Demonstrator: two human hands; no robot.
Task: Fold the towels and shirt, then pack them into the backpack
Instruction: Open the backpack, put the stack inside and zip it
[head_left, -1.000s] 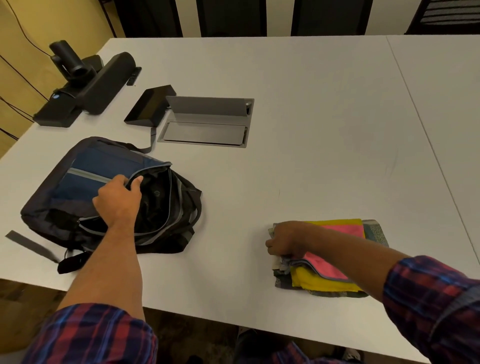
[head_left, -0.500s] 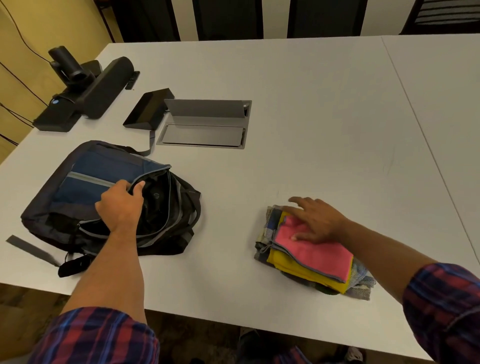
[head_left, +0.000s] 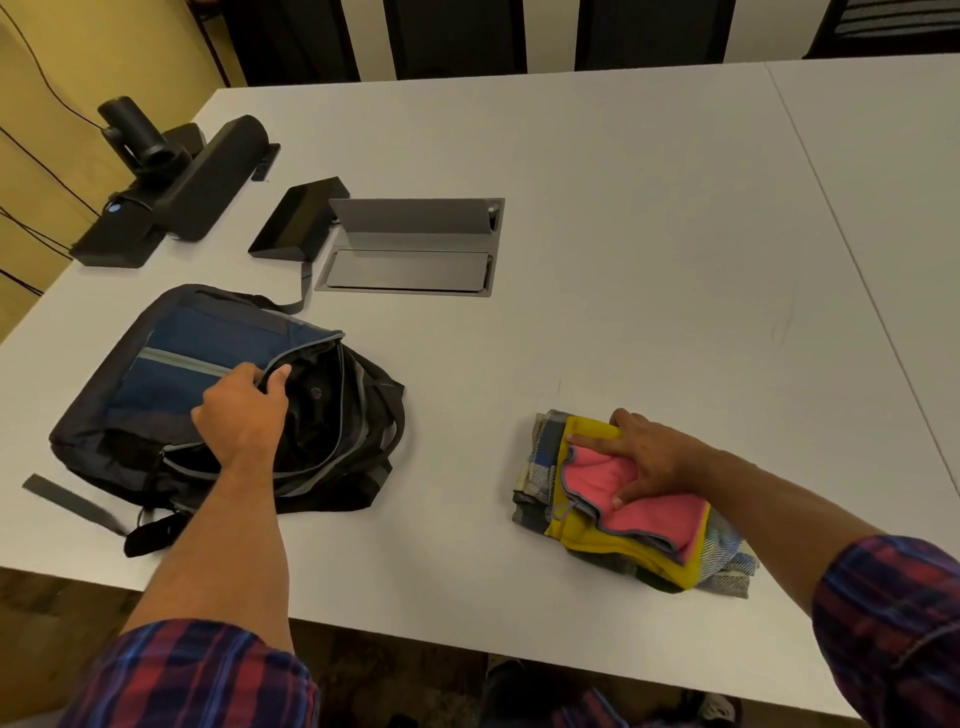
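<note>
Centrally, toward the near right of the white table (head_left: 597, 270), a folded stack is seen: a pink towel (head_left: 654, 509) is laid on top, a yellow towel (head_left: 613, 543) beneath it, and a plaid shirt (head_left: 537, 467) at the bottom, its checked edges showing on the left and at the near right corner. The stack is pressed from above by the right hand (head_left: 647, 460), whose fingers (head_left: 592, 439) are spread flat across the far edge of the yellow and pink cloth, with the thumb laid on the pink towel; nothing is gripped, the palm simply rests on the pile.

Well apart to the left, a dark blue and black backpack (head_left: 176, 374) is laid flat on the table, its main compartment unzipped and gaping toward the stack. The edge of the opening is pinched by the left hand (head_left: 244, 410), the thumb and fingers being closed on the zipper rim so that the mouth is held up. A grey strap (head_left: 72, 501) trails from the bag toward the near table edge.

Beyond the backpack, a recessed grey panel (head_left: 410, 270) with a raised lid is set into the table, a black wedge-shaped device (head_left: 298, 218) is placed just beside it, and a black camera unit (head_left: 171, 176) stands at the far left corner. Plaid sleeves are seen on both forearms.
</note>
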